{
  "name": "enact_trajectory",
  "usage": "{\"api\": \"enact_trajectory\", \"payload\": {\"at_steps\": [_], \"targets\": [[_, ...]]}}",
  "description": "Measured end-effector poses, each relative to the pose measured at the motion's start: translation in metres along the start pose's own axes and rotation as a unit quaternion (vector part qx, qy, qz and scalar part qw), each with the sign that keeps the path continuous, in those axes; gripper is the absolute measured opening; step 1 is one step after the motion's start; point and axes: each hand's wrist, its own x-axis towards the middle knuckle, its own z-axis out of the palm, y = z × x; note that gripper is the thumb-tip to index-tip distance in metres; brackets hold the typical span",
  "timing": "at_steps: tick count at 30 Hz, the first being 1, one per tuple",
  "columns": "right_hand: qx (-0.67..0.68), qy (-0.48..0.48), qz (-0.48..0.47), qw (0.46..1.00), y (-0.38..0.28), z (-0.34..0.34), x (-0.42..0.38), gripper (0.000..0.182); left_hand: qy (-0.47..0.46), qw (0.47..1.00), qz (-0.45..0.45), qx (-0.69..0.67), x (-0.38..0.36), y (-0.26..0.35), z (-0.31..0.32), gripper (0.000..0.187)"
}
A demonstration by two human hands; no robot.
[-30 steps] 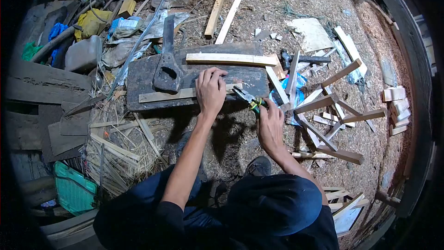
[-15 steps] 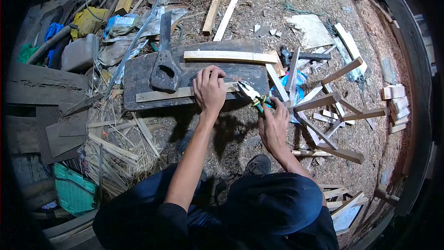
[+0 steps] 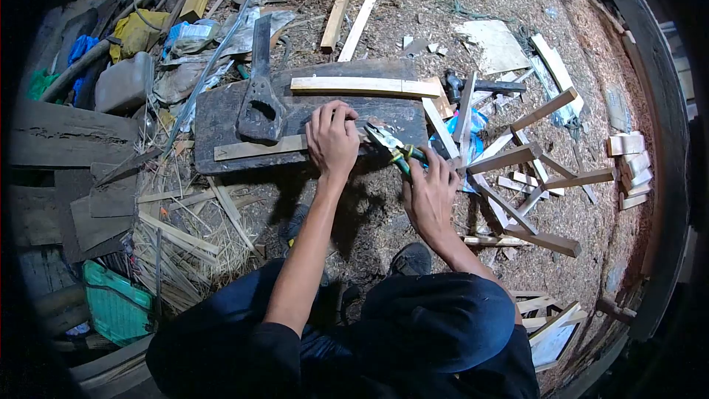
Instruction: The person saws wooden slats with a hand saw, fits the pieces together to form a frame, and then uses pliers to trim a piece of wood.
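Note:
A thin wooden strip (image 3: 258,149) lies along the near edge of a dark wooden board (image 3: 221,107). My left hand (image 3: 332,140) is curled over the strip's right part, gripping it against the board. In my right hand (image 3: 430,196) are pliers (image 3: 399,154) with green and yellow handles, their jaws at the strip's right end, close to my left fingers. Behind the strip, a heavy dark tool head with a long handle, like an adze (image 3: 262,107), rests on the board. A second pale wooden strip (image 3: 362,87) lies across the board's far side.
Right of the board stands a wooden frame with several legs (image 3: 509,157), and a hammer (image 3: 487,86) lies behind it. Cut wood blocks (image 3: 630,166) are stacked farther right. Thin wood scraps (image 3: 177,236) and a green plastic container (image 3: 118,299) are on the left. Shavings cover the ground.
My right hand and the pliers have shifted a little left, bringing the jaws nearer my left hand over the strip's end. The left hand keeps its place on the strip.

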Motion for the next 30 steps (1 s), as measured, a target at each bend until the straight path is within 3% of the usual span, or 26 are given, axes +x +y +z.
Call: {"api": "enact_trajectory", "payload": {"at_steps": [4,6,8,10,12,16,18,22,24,26,28,29,30], "targets": [[0.044,-0.008,0.001,0.999,-0.006,-0.004,0.016,0.043,0.0,1.0,-0.001,-0.003,0.001,0.001,-0.002,0.009],[0.153,-0.138,0.078,0.975,-0.006,-0.003,0.019,0.052,0.0,1.0,0.0,-0.003,0.001,0.001,-0.003,0.009],[0.189,-0.084,0.052,0.977,-0.01,0.0,0.018,0.058,-0.002,1.0,0.003,-0.004,0.001,0.001,-0.002,0.009],[0.205,-0.148,0.129,0.959,-0.013,-0.006,0.024,0.059,-0.005,1.0,-0.006,-0.002,0.002,0.001,-0.002,0.009],[0.192,-0.139,0.112,0.965,-0.007,-0.002,0.027,0.056,-0.009,1.0,-0.007,-0.001,0.003,0.003,-0.002,0.01],[0.129,-0.239,0.108,0.956,-0.008,-0.028,0.045,0.044,-0.03,0.999,-0.025,0.009,0.011,0.01,-0.005,0.011],[0.098,-0.273,0.117,0.95,-0.007,-0.037,0.052,0.042,-0.092,0.995,-0.044,0.018,0.011,0.02,-0.013,0.011],[0.1,-0.282,0.137,0.944,-0.009,-0.05,0.066,0.034,-0.147,0.988,-0.055,0.007,0.003,0.057,-0.029,0.031],[0.11,-0.304,0.179,0.929,-0.018,-0.051,0.068,0.033,-0.132,0.973,-0.146,0.118,-0.007,0.086,-0.04,0.026],[0.123,-0.31,0.206,0.92,-0.031,-0.069,0.076,0.037,-0.143,0.968,-0.16,0.129,-0.025,0.085,-0.039,0.027],[0.104,-0.316,0.226,0.915,-0.038,-0.074,0.079,0.036,-0.223,0.901,-0.371,-0.002,-0.036,0.076,-0.039,0.025],[0.104,-0.321,0.241,0.91,-0.04,-0.074,0.08,0.038,-0.227,0.899,-0.374,0.0,-0.035,0.073,-0.042,0.025],[0.105,-0.327,0.241,0.908,-0.042,-0.078,0.082,0.038,-0.286,0.85,-0.439,-0.048,-0.026,0.075,-0.049,0.034]]}}
